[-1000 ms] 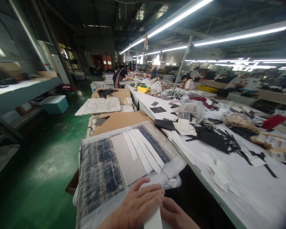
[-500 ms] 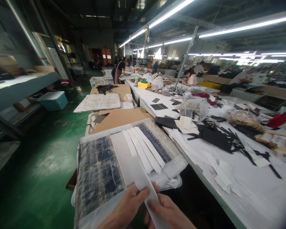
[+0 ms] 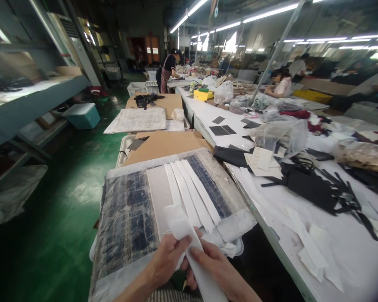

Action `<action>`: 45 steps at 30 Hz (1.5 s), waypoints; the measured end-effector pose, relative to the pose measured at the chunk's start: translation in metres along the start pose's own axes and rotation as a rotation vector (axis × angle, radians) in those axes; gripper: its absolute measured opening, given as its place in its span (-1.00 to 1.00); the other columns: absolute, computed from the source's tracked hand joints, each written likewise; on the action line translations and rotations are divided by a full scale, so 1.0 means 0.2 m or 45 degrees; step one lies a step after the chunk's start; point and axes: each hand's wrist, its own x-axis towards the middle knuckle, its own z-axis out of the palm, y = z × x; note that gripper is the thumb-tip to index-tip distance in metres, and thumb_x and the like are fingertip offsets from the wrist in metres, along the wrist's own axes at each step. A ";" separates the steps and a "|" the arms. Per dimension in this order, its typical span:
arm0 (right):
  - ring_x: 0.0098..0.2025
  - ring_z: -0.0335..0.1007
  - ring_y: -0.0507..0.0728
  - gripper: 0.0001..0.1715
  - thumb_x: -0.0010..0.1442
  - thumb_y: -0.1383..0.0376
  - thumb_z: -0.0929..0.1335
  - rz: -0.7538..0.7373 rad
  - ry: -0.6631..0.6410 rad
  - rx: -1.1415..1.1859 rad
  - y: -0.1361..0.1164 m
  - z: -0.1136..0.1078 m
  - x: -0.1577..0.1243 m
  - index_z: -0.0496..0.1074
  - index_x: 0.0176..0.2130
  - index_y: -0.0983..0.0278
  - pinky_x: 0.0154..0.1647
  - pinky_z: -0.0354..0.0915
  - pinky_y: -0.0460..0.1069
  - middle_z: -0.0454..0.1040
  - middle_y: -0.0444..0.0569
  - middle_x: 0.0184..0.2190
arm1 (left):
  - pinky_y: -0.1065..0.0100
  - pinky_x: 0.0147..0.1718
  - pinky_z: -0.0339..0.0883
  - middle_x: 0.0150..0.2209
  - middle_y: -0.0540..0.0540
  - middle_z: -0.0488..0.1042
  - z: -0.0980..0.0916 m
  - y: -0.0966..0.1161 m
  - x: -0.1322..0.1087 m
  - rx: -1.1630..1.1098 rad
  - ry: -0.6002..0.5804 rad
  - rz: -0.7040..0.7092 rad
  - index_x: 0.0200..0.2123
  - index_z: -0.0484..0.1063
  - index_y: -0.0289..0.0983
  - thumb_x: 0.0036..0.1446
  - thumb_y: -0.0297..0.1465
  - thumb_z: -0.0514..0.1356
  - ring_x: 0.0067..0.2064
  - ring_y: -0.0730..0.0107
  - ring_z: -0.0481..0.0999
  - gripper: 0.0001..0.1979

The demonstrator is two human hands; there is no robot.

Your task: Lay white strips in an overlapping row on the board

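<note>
Both my hands pinch one long white strip (image 3: 180,226) at the bottom of the view, held above the near edge of a work board (image 3: 126,218). My left hand (image 3: 166,262) grips it from the left with thumb on top. My right hand (image 3: 214,268) closes on it from the right, lower down. The strip's upper end stands up over the board, its lower end runs off the frame. On the board lie three more white strips (image 3: 192,195) side by side, next to a pale grey sheet (image 3: 159,197) and dark blue stained areas.
A long white table (image 3: 334,247) on the right carries black cut pieces (image 3: 308,188), white scraps, and plastic bags. Brown cardboard (image 3: 164,144) lies beyond the board. Green floor, a blue bin (image 3: 82,115) and shelving fill the left. Other people work at the far tables.
My hands have lifted the white strip off the board's near edge and now hold it raised between both. The view has tilted downward and drawn closer to the board.
</note>
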 end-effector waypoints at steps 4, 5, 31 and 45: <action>-0.54 0.47 0.01 -0.57 0.30 0.02 0.31 0.027 -0.033 -0.012 -0.04 -0.10 0.06 0.40 -0.09 0.34 -0.54 0.31 -0.13 0.57 0.01 -0.37 | 0.47 -0.70 0.18 -0.30 -0.19 0.58 0.02 0.01 0.11 -0.135 0.086 -0.076 0.13 0.37 -0.36 0.19 -0.13 0.22 -0.66 0.57 0.33 -0.45; -0.55 0.47 0.00 -0.57 0.31 0.02 0.31 0.040 -0.048 -0.006 -0.04 -0.13 0.08 0.39 -0.09 0.33 -0.55 0.29 -0.13 0.57 0.02 -0.36 | 0.45 -0.70 0.20 -0.15 -0.27 0.58 0.02 0.01 0.13 -0.181 0.100 -0.091 0.15 0.34 -0.34 0.18 -0.14 0.22 -0.66 0.58 0.35 -0.44; -0.51 0.44 0.02 -0.49 0.25 -0.05 0.34 0.111 -0.101 -0.007 -0.15 -0.20 0.41 0.40 -0.08 0.33 -0.44 0.36 -0.06 0.53 -0.05 -0.44 | 0.59 -0.88 0.04 -0.12 -0.19 0.56 -0.11 0.01 0.44 -0.263 0.094 -0.178 0.04 0.31 -0.25 0.22 -0.15 0.18 -0.78 0.73 0.22 -0.59; -0.49 0.37 0.03 -0.42 0.25 -0.15 0.26 0.183 -0.114 -0.220 -0.14 -0.22 0.49 0.41 -0.26 0.32 -0.46 0.21 -0.07 0.48 -0.04 -0.47 | 0.14 -0.01 0.40 -0.01 -0.32 0.57 -0.30 0.22 0.50 -0.460 0.178 -0.021 0.08 0.36 -0.35 0.27 -0.29 0.18 0.00 0.10 0.57 -0.63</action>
